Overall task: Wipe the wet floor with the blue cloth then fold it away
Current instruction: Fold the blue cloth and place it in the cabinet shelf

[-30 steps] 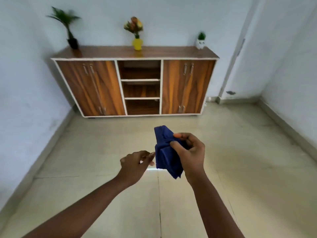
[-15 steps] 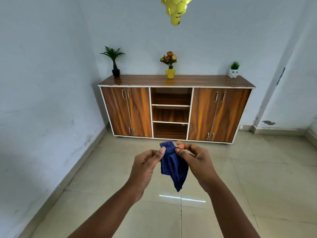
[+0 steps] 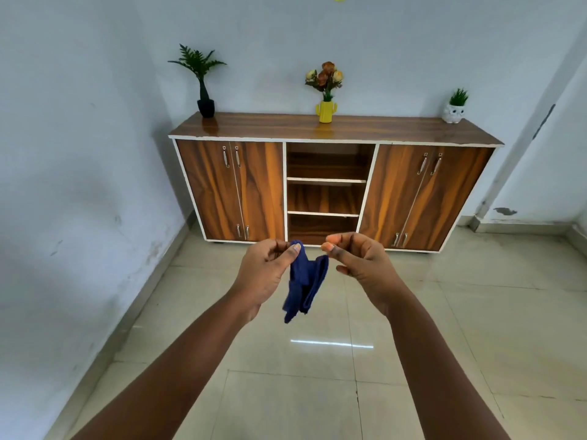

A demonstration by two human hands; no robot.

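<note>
The blue cloth (image 3: pixel 304 281) hangs bunched in the air between my two hands, well above the tiled floor (image 3: pixel 317 392). My left hand (image 3: pixel 265 271) pinches its upper left corner between thumb and fingers. My right hand (image 3: pixel 359 262) pinches the upper right corner with thumb and forefinger. The cloth droops down from both pinches in loose folds. No wet patch can be made out on the floor; only a bright light streak (image 3: pixel 332 343) reflects off the tiles below the cloth.
A wooden sideboard (image 3: pixel 336 182) with two door pairs and open middle shelves stands against the far wall. On top are a black potted plant (image 3: pixel 201 84), a yellow flower vase (image 3: pixel 326 100) and a small white owl pot (image 3: pixel 455 108). Walls close in at left and right.
My hands have drawn apart, pulling the bunched cloth slightly open between them. A second ago only my right hand held it. The view has tilted up toward the sideboard.
</note>
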